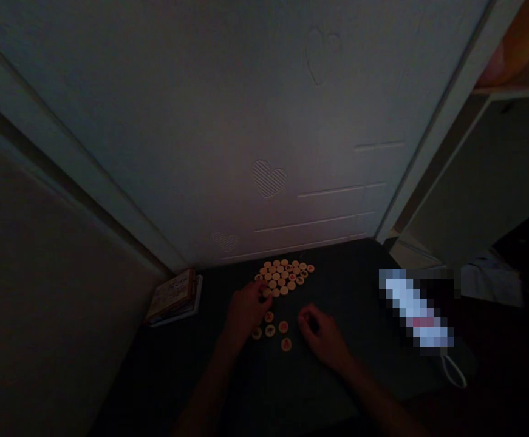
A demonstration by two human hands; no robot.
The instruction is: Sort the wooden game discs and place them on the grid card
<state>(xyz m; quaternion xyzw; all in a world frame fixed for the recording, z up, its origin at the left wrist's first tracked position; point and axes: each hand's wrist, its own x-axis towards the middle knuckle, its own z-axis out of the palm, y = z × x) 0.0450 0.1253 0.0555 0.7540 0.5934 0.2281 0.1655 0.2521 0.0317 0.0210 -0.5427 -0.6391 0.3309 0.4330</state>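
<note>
Our forearms (206, 388) reach forward, bent left hand (245, 308) at the near-left edge of the disc cluster (282, 282), curled right hand (322, 335) farther; whether either grips, we cannot tell.

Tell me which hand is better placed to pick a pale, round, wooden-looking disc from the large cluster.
Probably the left hand: its fingers are at the near-left edge of the large cluster of pale round discs. The right hand sits curled, apart from the cluster.
</note>
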